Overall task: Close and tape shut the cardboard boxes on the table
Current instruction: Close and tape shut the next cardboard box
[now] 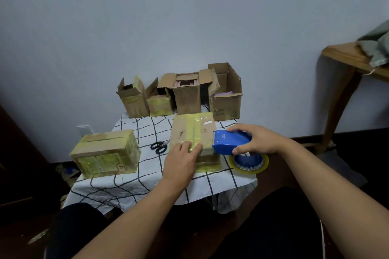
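A closed cardboard box (194, 130) with yellowish tape along its top seam lies in the middle of the table. My left hand (182, 159) rests flat on its near top edge, fingers straight, pressing the tape down. My right hand (255, 140) grips a blue tape dispenser (228, 142) against the box's right side. The dispenser's tape roll (249, 163) hangs below, by the table's right edge. A taped, closed box (105, 152) stands at the left. Several open boxes (185, 92) line the far edge.
Black scissors (159, 147) lie on the white checked tablecloth (136, 183) between the two closed boxes. A wooden table (353, 59) with green cloth stands at the right. A wall with a socket (84, 129) is behind.
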### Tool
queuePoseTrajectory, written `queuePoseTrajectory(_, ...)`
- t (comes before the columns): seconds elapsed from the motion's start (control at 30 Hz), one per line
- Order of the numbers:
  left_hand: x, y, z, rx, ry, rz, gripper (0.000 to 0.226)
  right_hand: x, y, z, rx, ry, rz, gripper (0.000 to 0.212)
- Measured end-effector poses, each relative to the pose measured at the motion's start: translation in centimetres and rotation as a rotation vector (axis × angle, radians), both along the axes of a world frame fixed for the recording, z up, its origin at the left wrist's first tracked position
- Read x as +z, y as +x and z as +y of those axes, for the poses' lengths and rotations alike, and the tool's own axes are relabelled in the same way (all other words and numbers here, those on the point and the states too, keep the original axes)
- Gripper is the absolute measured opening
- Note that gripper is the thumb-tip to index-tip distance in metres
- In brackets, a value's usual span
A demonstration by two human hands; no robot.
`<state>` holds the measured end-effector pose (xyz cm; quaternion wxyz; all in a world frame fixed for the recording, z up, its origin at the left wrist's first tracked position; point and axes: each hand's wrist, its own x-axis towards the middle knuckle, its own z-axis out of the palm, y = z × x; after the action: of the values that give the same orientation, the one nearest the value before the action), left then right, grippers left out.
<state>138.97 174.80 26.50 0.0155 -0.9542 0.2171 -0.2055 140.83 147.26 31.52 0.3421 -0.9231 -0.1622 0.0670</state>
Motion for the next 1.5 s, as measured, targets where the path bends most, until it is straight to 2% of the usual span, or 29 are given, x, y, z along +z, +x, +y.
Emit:
queuePoseTrajectory(0.17,0.2,0.1,-0.1,-0.011,0.014,-0.045,0.056,0.2,-0.7,-0.1,-0.025,0.009,-0.009,0.065)
queuePoseTrajectory(0.3,-0.1,0.0,-0.6,-0.029,0.001,-0.075,0.043,0.2,-1.0,0.1,-0.038,0.006,-0.004,0.067)
queuePoseTrajectory(0.4,-0.3,-0.4,-2.0,-0.026,0.011,-0.02,0.052,0.1,-0.8,0.0,-0.043,0.001,0.014,0.067)
queuePoseTrajectory(0.5,-0.2,-0.3,-2.6,-0.061,-0.07,0.019,0.055,0.3,-0.6,-0.1,-0.049,-0.005,0.026,0.066)
queuePoseTrajectory(0.9,-0.1,-0.4,-3.6,-0.071,-0.013,0.007,0.045,-0.5,0.4,-0.6,-0.015,0.059,0.081,0.057)
queuePoseTrajectory(1.07,0.2,-0.5,-3.3,-0.09,0.039,0.01,0.064,-0.4,0.3,-1.1,-0.005,0.089,0.058,0.059)
queuePoseTrajectory(1.17,0.4,-0.6,-3.2,-0.058,0.019,0.08,0.061,-0.3,0.1,-1.5,-0.006,0.115,0.042,0.059)
queuePoseTrajectory(1.5,1.4,-1.0,-3.1,-0.031,0.0,0.121,0.058,-0.1,0.1,-1.6,-0.013,0.114,0.066,0.058)
